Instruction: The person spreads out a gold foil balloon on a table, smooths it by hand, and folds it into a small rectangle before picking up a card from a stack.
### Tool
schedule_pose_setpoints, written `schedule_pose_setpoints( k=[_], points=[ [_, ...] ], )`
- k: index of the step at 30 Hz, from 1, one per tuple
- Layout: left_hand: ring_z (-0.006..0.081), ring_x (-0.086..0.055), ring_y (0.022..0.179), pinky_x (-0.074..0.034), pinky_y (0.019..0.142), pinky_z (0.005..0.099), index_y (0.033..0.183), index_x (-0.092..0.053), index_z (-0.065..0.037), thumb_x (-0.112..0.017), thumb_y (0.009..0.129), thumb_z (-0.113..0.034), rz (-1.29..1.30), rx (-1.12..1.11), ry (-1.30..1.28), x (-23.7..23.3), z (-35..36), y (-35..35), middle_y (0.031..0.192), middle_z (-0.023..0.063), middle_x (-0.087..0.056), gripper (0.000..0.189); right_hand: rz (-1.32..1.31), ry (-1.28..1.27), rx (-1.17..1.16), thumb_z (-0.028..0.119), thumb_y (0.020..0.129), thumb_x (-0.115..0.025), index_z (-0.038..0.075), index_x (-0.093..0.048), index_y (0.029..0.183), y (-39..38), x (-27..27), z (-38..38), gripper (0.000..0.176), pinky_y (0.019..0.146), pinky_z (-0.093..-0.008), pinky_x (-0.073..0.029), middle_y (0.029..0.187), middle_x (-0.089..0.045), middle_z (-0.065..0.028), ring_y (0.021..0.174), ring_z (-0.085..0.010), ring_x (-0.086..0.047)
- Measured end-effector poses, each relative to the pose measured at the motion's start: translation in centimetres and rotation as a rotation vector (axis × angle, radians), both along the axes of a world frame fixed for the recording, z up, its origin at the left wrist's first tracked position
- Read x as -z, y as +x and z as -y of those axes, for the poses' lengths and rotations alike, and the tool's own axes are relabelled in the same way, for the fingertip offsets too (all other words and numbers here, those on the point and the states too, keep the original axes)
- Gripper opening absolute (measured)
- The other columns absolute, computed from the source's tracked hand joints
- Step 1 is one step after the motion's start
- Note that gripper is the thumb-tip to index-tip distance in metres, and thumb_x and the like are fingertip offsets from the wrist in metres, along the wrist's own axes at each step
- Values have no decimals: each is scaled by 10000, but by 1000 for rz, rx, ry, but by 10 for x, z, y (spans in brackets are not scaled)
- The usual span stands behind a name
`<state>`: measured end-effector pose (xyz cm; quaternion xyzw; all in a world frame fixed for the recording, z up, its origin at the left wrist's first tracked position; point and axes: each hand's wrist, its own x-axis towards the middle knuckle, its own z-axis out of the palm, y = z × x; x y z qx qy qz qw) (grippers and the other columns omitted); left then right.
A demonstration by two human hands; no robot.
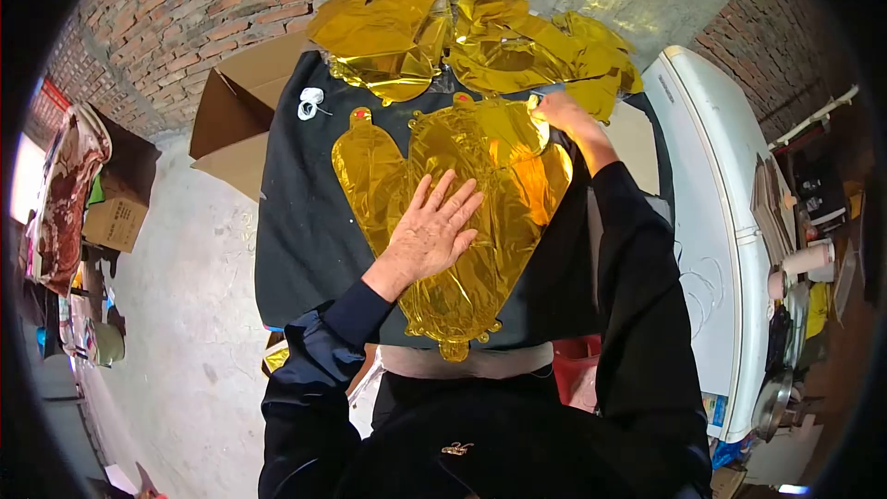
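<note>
Flat gold foil sheets shaped like uninflated balloons (453, 286) lie overlapping on a black cloth-covered table (305, 249). My left hand (432, 229) rests palm down on the foil near its middle, fingers spread. At the upper right of these sheets my right hand (559, 114) has its fingers closed on the edge of the gold foil, which is lifted and bent there. Small tabs stick out at the foil's bottom end, close to the table's front edge.
More crumpled gold foil (388, 32) lies along the table's far edge. A roll of white string (311, 102) sits at the upper left. An open cardboard box (249, 111) stands left of the table, a white appliance (711, 222) right. A brick wall (212, 9) is behind.
</note>
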<state>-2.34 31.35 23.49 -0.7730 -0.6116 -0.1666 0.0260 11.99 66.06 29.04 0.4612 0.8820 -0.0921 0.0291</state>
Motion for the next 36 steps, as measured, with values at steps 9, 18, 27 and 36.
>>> schedule_pose_setpoints(
  k=[9, 18, 27, 36],
  points=[
    [399, -191, 1560, -104, 1266, 590, 1587, -392, -162, -453, 1051, -436, -36, -32, 1, -2, 1, 1, 1666, 48, -340, 605, -569, -736, -108, 332, 946, -665, 12, -691, 901, -33, -48, 29, 324, 614, -301, -530, 826, -716, -132, 667, -196, -684],
    [397, -193, 1561, -98, 1268, 588, 1591, -389, -164, -457, 1049, -434, -30, -32, -12, -3, 2, 1, 1667, 43, -341, 609, -340, -87, -22, 368, 937, -708, 46, -629, 926, -15, -4, 16, 332, 661, -376, -513, 931, -727, -140, 761, -256, -688],
    [397, -196, 1559, -96, 1268, 588, 1589, -390, -161, -471, 1042, -438, -30, -32, -7, -3, 2, 1, 1666, 49, -341, 618, -91, 205, 32, 322, 823, -776, 61, -668, 952, -3, 19, 36, 311, 856, -491, -519, 1000, -727, -188, 1015, -395, -672],
    [398, -197, 1558, -98, 1269, 587, 1591, -385, -161, -441, 1053, -450, -31, -31, -4, -2, 1, 1, 1664, 50, -343, 613, -209, -114, -80, 306, 896, -728, 27, -631, 945, -26, -6, 55, 300, 736, -391, -525, 926, -726, -145, 912, -284, -705]
  ],
)
